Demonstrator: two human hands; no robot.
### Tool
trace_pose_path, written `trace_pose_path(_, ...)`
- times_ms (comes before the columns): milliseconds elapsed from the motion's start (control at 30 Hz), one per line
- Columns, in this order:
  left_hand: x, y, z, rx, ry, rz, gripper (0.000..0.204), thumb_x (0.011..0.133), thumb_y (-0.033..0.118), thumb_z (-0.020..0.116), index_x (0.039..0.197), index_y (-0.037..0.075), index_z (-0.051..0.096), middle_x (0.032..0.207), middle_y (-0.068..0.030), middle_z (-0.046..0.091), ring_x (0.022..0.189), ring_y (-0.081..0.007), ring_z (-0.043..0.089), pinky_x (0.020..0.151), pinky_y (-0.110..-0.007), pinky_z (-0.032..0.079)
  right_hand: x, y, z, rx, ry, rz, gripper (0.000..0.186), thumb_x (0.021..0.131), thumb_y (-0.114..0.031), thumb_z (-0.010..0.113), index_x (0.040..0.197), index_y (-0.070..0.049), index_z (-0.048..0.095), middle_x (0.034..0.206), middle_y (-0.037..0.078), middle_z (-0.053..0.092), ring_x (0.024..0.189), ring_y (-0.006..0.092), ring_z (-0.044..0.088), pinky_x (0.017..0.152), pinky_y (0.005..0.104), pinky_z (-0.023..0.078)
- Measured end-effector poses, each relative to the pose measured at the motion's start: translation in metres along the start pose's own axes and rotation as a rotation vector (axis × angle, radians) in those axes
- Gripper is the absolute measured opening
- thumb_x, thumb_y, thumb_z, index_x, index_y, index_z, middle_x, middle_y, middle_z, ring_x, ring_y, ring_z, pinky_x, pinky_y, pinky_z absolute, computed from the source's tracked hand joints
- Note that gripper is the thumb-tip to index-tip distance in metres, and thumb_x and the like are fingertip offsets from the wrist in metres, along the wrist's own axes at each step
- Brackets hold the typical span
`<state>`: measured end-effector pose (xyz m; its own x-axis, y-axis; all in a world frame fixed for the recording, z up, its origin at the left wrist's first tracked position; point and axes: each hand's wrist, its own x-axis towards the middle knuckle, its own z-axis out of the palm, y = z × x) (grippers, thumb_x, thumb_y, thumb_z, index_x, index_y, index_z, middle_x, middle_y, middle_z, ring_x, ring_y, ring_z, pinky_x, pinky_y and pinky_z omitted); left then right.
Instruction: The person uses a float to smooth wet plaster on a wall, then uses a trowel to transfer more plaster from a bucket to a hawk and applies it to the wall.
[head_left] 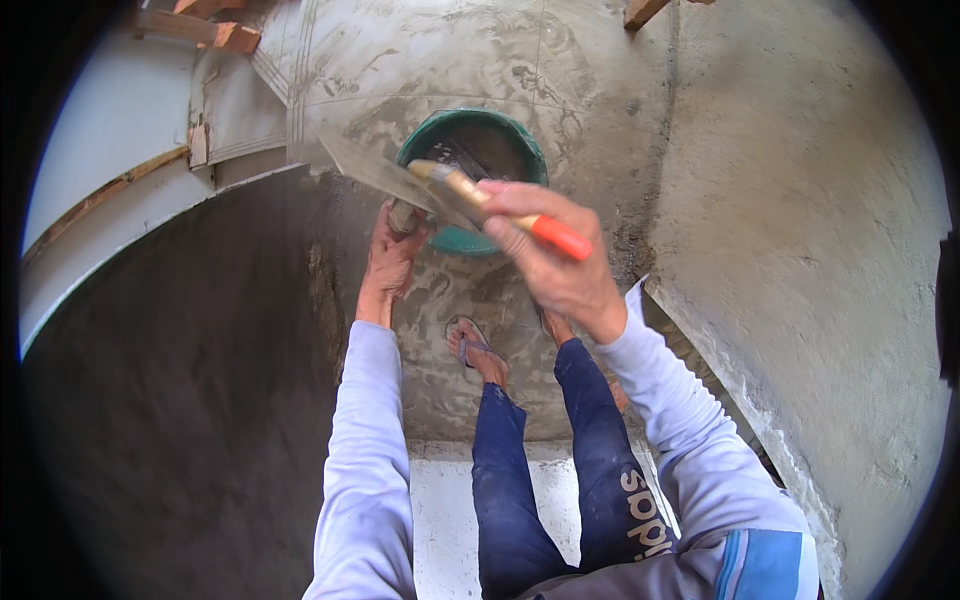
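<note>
My left hand (388,262) is closed round the handle of a plastering trowel (365,165), whose flat grey blade is tilted above a green tub. A paintbrush (562,238) with an orange-ended handle is gripped in my right hand (565,265). Its head lies across the trowel blade, seemingly touching it, though motion blurs both. Below them, the round green tub (530,135) stands on the floor with something dark and wet inside. Hands and tools hide part of its near side.
The wet, smeared floor (450,400) runs under my sandalled feet. To the right is a broad grey cement surface (800,250) with a rough edge; on the left lies a dark grey one (180,400). White boards (120,140) and wood pieces (235,38) stand at the far left.
</note>
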<state>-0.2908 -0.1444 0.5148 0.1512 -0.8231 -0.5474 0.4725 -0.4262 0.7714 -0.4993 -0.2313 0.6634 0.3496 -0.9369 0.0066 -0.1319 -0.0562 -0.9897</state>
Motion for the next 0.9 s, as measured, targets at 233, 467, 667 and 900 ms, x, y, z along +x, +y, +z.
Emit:
trace_pose_path(233, 0.018, -0.027, -0.036, 0.736, -0.029, 0.326, 0.041, 0.090, 0.002, 0.064, 0.131, 0.008, 0.059, 0.128, -0.0087, 0.063, 0.120, -0.0281, 0.057, 0.106, -0.039, 0.043, 0.010, 0.105, -0.005, -0.118, 0.042, 0.392, 0.017, 0.085, -0.011, 0.074, 0.099, -0.001, 0.072, 0.101, 0.018, 0.074, 0.094, 0.0272, 0.073, 0.083, 0.0333, 0.056)
trace_pose_path(467, 0.025, -0.063, -0.069, 0.421, -0.056, 0.175, 0.043, 0.095, 0.010, 0.067, 0.135, 0.009, 0.053, 0.133, -0.0037, 0.058, 0.125, -0.0195, 0.054, 0.110, -0.036, 0.042, -0.002, 0.023, 0.004, 0.049, 0.021, -0.048, 0.017, 0.084, -0.006, 0.075, 0.099, 0.001, 0.071, 0.104, 0.017, 0.074, 0.100, 0.0279, 0.072, 0.088, 0.0349, 0.056)
trace_pose_path(667, -0.007, -0.040, -0.053, 0.275, -0.125, 0.142, 0.046, 0.095, 0.016, 0.059, 0.139, 0.011, 0.049, 0.141, -0.0089, 0.052, 0.127, -0.0275, 0.052, 0.109, -0.042, 0.041, 0.021, 0.098, 0.006, -0.049, 0.038, 0.196, 0.019, 0.087, -0.013, 0.075, 0.102, -0.002, 0.073, 0.095, 0.013, 0.074, 0.090, 0.0187, 0.071, 0.081, 0.0316, 0.055)
trace_pose_path(900, 0.001, 0.063, -0.007, 1.243, -0.228, 0.483, 0.038, 0.072, -0.011, 0.050, 0.102, 0.007, 0.064, 0.104, -0.0091, 0.057, 0.117, -0.0331, 0.050, 0.113, -0.058, 0.028, 0.032, 0.066, -0.074, -0.140, -0.091, -0.049, 0.015, 0.090, -0.006, 0.072, 0.104, -0.008, 0.074, 0.107, 0.011, 0.075, 0.090, 0.0162, 0.071, 0.081, 0.0285, 0.056)
